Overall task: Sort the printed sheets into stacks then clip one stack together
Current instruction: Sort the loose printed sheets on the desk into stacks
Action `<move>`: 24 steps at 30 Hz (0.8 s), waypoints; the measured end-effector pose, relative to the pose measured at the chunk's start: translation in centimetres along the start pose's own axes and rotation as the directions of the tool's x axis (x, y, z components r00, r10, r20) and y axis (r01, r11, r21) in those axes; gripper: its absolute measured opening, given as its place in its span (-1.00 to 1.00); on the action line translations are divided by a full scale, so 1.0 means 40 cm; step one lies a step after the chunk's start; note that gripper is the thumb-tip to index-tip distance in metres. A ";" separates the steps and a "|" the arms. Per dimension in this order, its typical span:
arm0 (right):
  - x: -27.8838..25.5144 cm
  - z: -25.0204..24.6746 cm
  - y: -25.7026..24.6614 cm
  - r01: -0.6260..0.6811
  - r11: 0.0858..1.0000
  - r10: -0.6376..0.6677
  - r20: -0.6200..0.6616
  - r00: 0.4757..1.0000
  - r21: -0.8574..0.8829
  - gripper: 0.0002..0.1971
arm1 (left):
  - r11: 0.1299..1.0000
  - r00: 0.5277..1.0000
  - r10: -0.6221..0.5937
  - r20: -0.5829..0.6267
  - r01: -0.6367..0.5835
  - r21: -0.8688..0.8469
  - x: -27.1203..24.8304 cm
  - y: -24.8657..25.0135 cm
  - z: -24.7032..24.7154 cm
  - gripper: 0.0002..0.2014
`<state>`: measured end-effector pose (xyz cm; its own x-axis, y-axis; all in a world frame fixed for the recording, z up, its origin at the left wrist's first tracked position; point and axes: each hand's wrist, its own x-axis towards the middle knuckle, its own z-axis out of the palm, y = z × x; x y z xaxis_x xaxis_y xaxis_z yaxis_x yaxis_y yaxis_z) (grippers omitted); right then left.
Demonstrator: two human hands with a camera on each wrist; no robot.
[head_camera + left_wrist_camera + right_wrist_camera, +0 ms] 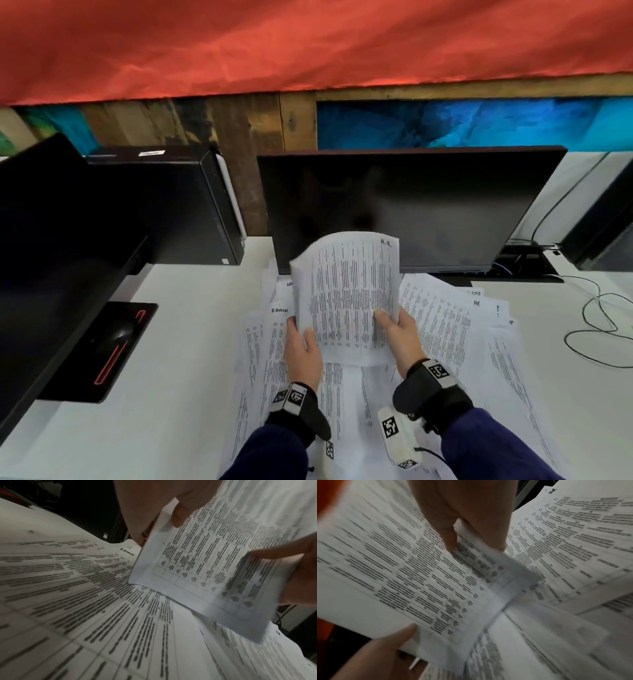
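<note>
While both hands pinch it, a bundle of printed sheets [346, 294] stands lifted between them: left hand [304, 346] thumb on its lower left edge, right hand [400, 329] thumb on the lower right, fingers behind. Loose sheets [445, 318] fan over the white desk [164, 342] beneath both wrists. Dark monitor [411, 205] just beyond the fingertips.

Left hand [154, 507] pinches the near-left edge of a raised white printed sheet with a ruled table [214, 563], thumb on top. Right hand [298, 574] grips its other side. Underneath: spread of loose white printed sheets [85, 601], motion-blurred, on a white desk [25, 520]. Dark equipment behind, unclear.
</note>
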<state>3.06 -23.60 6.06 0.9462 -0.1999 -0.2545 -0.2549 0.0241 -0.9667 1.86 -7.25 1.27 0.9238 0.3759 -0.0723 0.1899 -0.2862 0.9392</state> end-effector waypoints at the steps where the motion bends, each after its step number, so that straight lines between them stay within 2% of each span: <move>1: 0.000 0.003 -0.005 0.006 1.000 -0.005 0.005 1.000 -0.009 -0.88 | 1.000 1.000 -0.011 -0.002 0.011 0.010 0.006 0.000 -0.009 -0.66; 3: -0.008 0.009 -0.003 0.000 1.000 0.000 -0.011 1.000 0.008 -0.79 | 0.998 0.997 -0.061 0.050 0.059 0.024 0.022 -0.006 -0.051 -0.53; 6: -0.020 0.017 0.054 -0.073 0.997 0.075 -0.065 0.995 0.028 -0.61 | 0.992 0.977 -0.122 0.175 0.123 0.005 0.061 -0.017 -0.150 -0.52; 9: -0.049 0.032 0.150 -0.167 0.972 0.173 0.027 0.985 -0.167 -0.58 | 0.975 0.954 -0.219 0.205 0.224 0.002 0.120 -0.060 -0.278 -0.49; 12: -0.072 0.047 0.227 -0.131 0.911 0.178 0.086 0.980 -0.391 -0.59 | 0.943 0.927 -0.321 0.192 0.294 0.156 0.182 -0.122 -0.431 -0.51; 15: -0.073 0.051 0.262 -0.087 0.873 0.147 0.089 0.985 -0.480 -0.57 | 0.864 0.895 -0.425 0.135 0.356 0.356 0.230 -0.199 -0.576 -0.59; 19: -0.058 0.057 0.284 -0.078 0.842 0.139 0.074 0.988 -0.535 -0.55 | 0.711 0.858 -0.511 -0.044 0.452 0.538 0.249 -0.254 -0.705 -0.54; 22: -0.060 0.062 0.291 -0.072 0.835 0.119 0.051 0.992 -0.546 -0.56 | 0.642 0.832 -0.530 -0.165 0.521 0.563 0.232 -0.246 -0.722 -0.54; 24: -0.059 0.061 0.298 -0.071 0.825 0.112 0.040 0.993 -0.560 -0.57 | 0.609 0.819 -0.478 -0.318 0.570 0.551 0.207 -0.221 -0.689 -0.46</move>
<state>-1.73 -20.47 -4.94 0.9188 -0.1566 -0.3623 -0.3890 -0.5149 -0.7639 -1.34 22.68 1.61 0.5600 0.7248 -0.4012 0.8254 -0.4462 0.3460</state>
